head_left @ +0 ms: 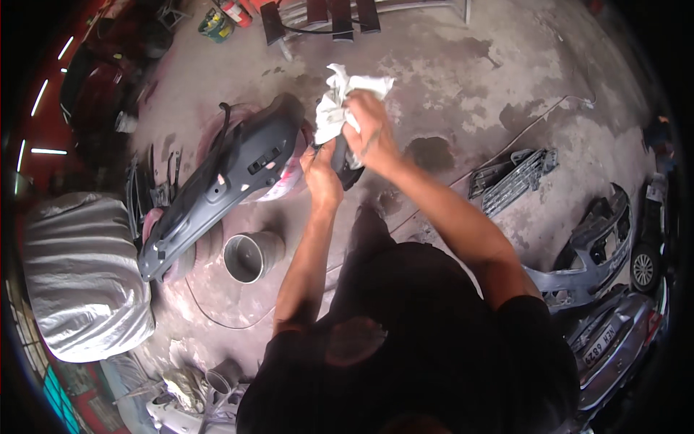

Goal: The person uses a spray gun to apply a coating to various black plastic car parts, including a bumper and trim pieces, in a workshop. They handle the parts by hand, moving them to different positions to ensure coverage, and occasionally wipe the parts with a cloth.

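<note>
My right hand [372, 130] is closed round a crumpled white cloth [334, 101], its fingers slightly blurred. Just below and to the left, my left hand [323, 177] is closed with its fingertips close to the cloth. A small dark object [350, 173] shows between the two hands; my left hand seems to grip it, but its kind is mostly hidden. To the left of my hands a long dark grey car bumper [242, 163] lies slantwise on pinkish supports, apart from both hands.
A grey bucket [246, 259] stands on the floor near the bumper. At the left is a silver-covered object [87, 282]. To the right lie grey grille pieces [513, 181], another bumper [578, 278] and a parked car [614, 347]. A hose [520, 134] crosses the floor.
</note>
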A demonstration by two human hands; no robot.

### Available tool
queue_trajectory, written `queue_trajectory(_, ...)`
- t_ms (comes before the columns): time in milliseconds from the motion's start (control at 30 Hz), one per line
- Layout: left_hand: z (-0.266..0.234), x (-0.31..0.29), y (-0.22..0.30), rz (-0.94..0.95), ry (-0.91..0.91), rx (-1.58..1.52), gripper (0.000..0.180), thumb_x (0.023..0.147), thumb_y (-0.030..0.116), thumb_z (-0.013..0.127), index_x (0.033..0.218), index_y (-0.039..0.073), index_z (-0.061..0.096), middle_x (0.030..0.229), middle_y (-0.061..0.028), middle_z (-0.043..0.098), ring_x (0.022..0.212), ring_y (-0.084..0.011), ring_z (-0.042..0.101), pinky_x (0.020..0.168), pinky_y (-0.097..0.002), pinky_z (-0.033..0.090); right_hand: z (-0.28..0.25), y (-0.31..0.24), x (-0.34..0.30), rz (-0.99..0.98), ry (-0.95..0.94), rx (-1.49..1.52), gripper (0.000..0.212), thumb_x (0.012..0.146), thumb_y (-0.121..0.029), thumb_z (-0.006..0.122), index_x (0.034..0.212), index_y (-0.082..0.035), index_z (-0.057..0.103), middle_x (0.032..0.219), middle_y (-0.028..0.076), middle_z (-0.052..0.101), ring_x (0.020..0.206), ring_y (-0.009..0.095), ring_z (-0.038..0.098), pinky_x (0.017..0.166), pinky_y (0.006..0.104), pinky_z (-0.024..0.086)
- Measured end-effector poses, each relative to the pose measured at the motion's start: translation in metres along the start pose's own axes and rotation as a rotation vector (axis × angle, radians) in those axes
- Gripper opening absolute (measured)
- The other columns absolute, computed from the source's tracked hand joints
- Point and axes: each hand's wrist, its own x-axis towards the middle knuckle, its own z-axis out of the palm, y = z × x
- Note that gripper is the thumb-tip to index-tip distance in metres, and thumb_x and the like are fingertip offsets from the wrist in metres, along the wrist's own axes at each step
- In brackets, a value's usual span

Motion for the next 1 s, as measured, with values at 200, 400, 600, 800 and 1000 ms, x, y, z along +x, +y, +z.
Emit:
queue_trajectory(200,0.038,0.123,-0.019,-0.160,-0.007,-0.293,0.033,0.095,0.016,0.062,0.115,-0.010,0.067,0.110,-0.0103,0.068,0.106,-0.0192,0.060,0.097,-0.0319,0.044,0.019,0.120,0.109,0.348,-0.109,-0.026,0.026,0.084,-0.004,0.064,0.109,0.003,0.062,0.116,0.025,0.063,0.113,0.041,0.062,0.094,0.0443,0.049)
queue_trajectory(400,0.029,0.272,-0.038,-0.182,-0.039,-0.142,0.035,0.098,0.013,0.060,0.124,-0.009,0.064,0.113,-0.0126,0.069,0.105,-0.0187,0.062,0.095,-0.0328,0.047,0.140,0.144,0.128,0.127,-0.157,0.159,0.038,0.083,0.007,0.059,0.120,0.000,0.056,0.130,0.024,0.056,0.127,0.045,0.051,0.109,0.0484,0.039)
queue_trajectory(600,0.004,0.391,-0.041,-0.259,0.020,-0.632,0.041,0.097,0.024,0.059,0.128,-0.001,0.061,0.121,-0.0131,0.066,0.111,-0.0304,0.063,0.101,-0.0455,0.048,0.192,0.285,0.304,0.432,-0.051,0.087,0.031,0.087,0.000,0.066,0.117,-0.001,0.059,0.115,0.023,0.064,0.108,0.041,0.062,0.097,0.0466,0.049)
queue_trajectory(800,0.011,0.516,-0.060,-0.119,0.401,-0.663,0.030,0.094,0.017,0.062,0.117,-0.001,0.064,0.115,-0.0134,0.068,0.104,-0.0294,0.066,0.099,-0.0440,0.050,0.294,0.279,0.278,0.219,-0.328,0.073,0.074,0.085,0.000,0.065,0.154,-0.011,0.040,0.156,0.031,0.034,0.148,0.046,0.030,0.121,0.0473,0.028)
queue_trajectory(1000,0.002,0.616,-0.049,-0.049,0.434,-0.746,0.035,0.097,0.022,0.055,0.115,-0.007,0.064,0.115,-0.0180,0.070,0.109,-0.0320,0.067,0.099,-0.0427,0.053,0.357,0.333,0.350,0.031,-0.377,0.187,0.064,0.074,0.010,0.066,0.135,-0.002,0.051,0.140,0.029,0.045,0.135,0.050,0.043,0.113,0.0516,0.036)
